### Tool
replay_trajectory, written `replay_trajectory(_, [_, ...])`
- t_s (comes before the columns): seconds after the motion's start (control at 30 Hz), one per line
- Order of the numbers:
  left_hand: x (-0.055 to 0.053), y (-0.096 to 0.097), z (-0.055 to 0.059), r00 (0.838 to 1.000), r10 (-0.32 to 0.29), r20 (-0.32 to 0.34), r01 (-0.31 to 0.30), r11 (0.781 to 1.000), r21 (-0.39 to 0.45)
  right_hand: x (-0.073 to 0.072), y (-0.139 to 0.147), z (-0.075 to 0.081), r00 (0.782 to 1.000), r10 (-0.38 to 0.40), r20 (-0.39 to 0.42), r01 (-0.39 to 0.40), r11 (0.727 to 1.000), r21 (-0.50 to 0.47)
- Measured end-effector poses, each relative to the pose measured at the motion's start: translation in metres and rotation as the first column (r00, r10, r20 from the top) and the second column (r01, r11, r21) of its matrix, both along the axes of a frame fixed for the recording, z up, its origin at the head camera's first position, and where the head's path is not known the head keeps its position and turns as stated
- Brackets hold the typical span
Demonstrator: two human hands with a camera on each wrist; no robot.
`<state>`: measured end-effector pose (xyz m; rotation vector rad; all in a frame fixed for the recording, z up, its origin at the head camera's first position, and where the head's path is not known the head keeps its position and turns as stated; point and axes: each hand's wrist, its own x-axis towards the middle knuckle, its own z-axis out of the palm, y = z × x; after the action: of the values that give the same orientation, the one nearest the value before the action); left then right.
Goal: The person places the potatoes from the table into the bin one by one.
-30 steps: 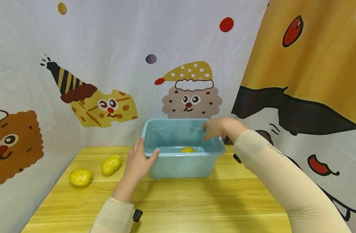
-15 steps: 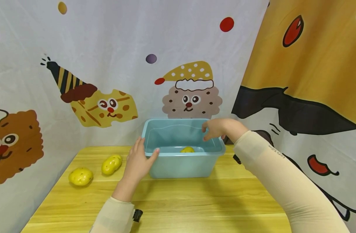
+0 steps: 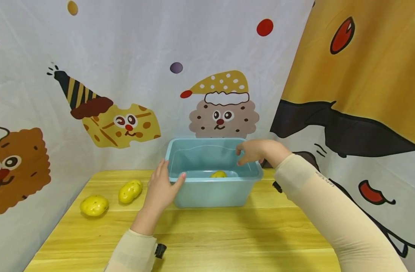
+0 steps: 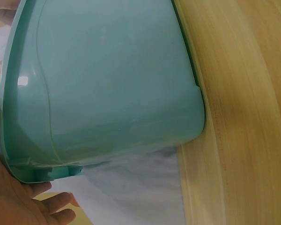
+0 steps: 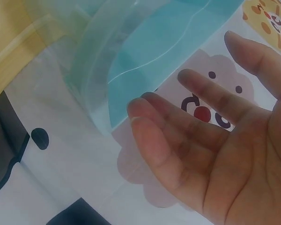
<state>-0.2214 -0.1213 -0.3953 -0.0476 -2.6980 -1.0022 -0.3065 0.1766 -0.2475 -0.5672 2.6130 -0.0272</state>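
Note:
A light blue plastic bin (image 3: 210, 194) stands upright on the table, with a yellow potato (image 3: 219, 174) on its floor, partly hidden by the front wall. My left hand (image 3: 161, 187) lies against the bin's left front corner. Its fingers are spread along the outside, and the thumb reaches the rim. In the left wrist view the fingers (image 4: 56, 205) extend past the corner without wrapping it. Above the bin's right side, my right hand (image 3: 253, 150) has loosely bent fingers with nothing between them; its palm (image 5: 246, 164) looks bare in the right wrist view.
Two more yellow potatoes, one nearer the bin (image 3: 130, 192) and one farther left (image 3: 94, 206), lie on the wooden table (image 3: 207, 238). Behind the table hangs a white cloth (image 3: 132, 45) printed with cartoon food. A yellow and black printed cloth (image 3: 357, 83) hangs at the right.

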Motion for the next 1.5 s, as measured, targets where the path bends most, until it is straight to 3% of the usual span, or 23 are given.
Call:
replay_trajectory(0.6, [0.001, 0.000, 0.000, 1.000, 0.004, -0.009, -0.004, 1.000, -0.001, 0.007, 0.006, -0.004, 1.000, 0.010, 0.008, -0.009, 0.999, -0.048])
replay_trajectory(1.13, [0.001, 0.000, 0.001, 1.000, 0.001, -0.005, -0.001, 1.000, 0.006, 0.017, 0.013, -0.011, 0.996, 0.060, -0.070, -0.064, 0.996, -0.056])
replay_trajectory(1.5, [0.000, 0.000, 0.000, 1.000, -0.003, 0.012, 0.002, 1.000, 0.010, 0.025, 0.022, -0.015, 0.994, -0.001, -0.108, -0.009, 0.996, -0.092])
